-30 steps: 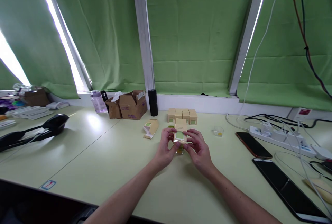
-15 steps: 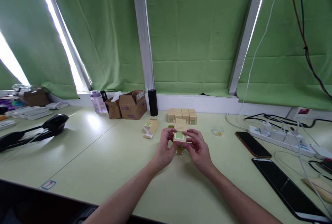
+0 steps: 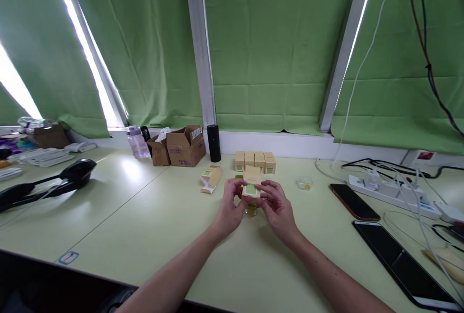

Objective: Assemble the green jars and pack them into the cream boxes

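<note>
My left hand and my right hand grip a small kraft cardboard box from both sides, fingertips on its edges. A green label panel faces me and the upper flap stands up. Just below it, partly covered by the box and my fingers, is a small clear container with something yellowish inside. Behind the hands, several similar kraft boxes stand in a row. To the left lies a flattened, opened kraft carton. A small clear dish with a yellow spot rests to the right.
Further back stand a brown cardboard box, a black cylinder and a purple bottle. On the right lie a phone, a larger black tablet-like device, a white power strip and loose cables. Black headphone-like gear lies left.
The held box has tipped slightly, its front face now looking shorter. Both hands keep nearly the same place and grip.
</note>
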`<state>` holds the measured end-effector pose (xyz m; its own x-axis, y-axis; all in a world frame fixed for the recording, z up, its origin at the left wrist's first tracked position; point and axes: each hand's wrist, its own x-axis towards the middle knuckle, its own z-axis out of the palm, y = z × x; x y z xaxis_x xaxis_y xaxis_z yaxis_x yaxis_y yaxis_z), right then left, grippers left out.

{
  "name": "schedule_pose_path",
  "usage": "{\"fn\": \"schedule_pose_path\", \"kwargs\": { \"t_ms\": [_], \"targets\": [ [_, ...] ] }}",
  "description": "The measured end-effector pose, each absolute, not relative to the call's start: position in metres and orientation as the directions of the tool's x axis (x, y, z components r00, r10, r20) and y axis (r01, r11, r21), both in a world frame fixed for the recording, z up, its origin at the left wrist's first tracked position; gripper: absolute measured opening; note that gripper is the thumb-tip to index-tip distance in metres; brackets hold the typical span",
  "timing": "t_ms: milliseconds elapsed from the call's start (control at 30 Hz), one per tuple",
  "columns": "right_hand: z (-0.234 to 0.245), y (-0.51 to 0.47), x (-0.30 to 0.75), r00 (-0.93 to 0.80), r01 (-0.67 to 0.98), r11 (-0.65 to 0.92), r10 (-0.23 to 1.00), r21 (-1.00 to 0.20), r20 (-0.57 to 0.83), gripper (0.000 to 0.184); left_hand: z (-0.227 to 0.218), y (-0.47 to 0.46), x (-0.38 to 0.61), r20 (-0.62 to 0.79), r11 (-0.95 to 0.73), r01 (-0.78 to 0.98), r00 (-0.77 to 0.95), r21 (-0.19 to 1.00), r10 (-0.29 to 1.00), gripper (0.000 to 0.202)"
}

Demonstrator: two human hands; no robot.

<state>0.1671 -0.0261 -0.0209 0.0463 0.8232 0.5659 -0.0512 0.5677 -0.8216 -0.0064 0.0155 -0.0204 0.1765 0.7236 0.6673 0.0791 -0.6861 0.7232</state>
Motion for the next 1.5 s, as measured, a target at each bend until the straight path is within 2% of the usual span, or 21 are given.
{"fn": "schedule_pose_path", "kwargs": {
  "t_ms": [233, 400, 567, 667, 833, 1000, 1100, 1200, 1367, 1500],
  "targets": [
    [-0.02, -0.026, 0.166, 0.044, -0.067, 0.55, 0.835, -0.833, 0.548, 0.029, -0.02, 0.016, -0.007, 0.684, -0.701, 0.108, 0.153, 0.705, 0.713, 0.028],
    [-0.016, -0.028, 0.166, 0.035, -0.05, 0.551, 0.834, -0.833, 0.55, 0.035, -0.011, 0.008, -0.01, 0.691, -0.726, 0.087, 0.248, 0.682, 0.679, 0.031],
    [-0.018, -0.028, 0.167, 0.053, -0.012, 0.574, 0.818, -0.819, 0.573, 0.037, -0.007, 0.005, -0.012, 0.737, -0.777, 0.211, 0.247, 0.592, 0.629, 0.031],
    [-0.019, -0.028, 0.167, 0.04, 0.016, 0.575, 0.817, -0.818, 0.575, 0.04, -0.008, 0.005, -0.011, 0.767, -0.799, 0.284, 0.243, 0.529, 0.594, 0.037],
    [-0.018, -0.033, 0.167, 0.022, 0.166, 0.588, 0.8, -0.792, 0.599, 0.041, -0.009, 0.001, -0.01, 0.77, -0.814, 0.338, 0.291, 0.473, 0.568, 0.054],
    [-0.014, -0.04, 0.168, -0.033, 0.243, 0.649, 0.748, -0.721, 0.663, 0.049, -0.01, 0.002, -0.011, 0.764, -0.801, 0.318, 0.264, 0.507, 0.589, 0.06],
    [-0.011, -0.044, 0.168, -0.104, 0.291, 0.69, 0.712, -0.663, 0.694, 0.06, -0.013, 0.006, -0.012, 0.742, -0.762, 0.286, 0.198, 0.581, 0.64, 0.057],
    [-0.007, -0.049, 0.166, -0.174, 0.267, 0.74, 0.667, -0.617, 0.724, 0.066, -0.017, 0.009, -0.012, 0.699, -0.707, 0.239, 0.135, 0.665, 0.703, 0.058],
    [-0.006, -0.055, 0.164, -0.255, 0.246, 0.772, 0.635, -0.586, 0.729, 0.067, -0.018, 0.009, -0.012, 0.623, -0.633, 0.145, 0.113, 0.76, 0.774, 0.071],
    [-0.008, -0.055, 0.165, -0.271, 0.256, 0.794, 0.607, -0.552, 0.747, 0.065, -0.018, 0.011, -0.011, 0.584, -0.587, 0.1, 0.062, 0.803, 0.81, 0.073]
  ]
}}
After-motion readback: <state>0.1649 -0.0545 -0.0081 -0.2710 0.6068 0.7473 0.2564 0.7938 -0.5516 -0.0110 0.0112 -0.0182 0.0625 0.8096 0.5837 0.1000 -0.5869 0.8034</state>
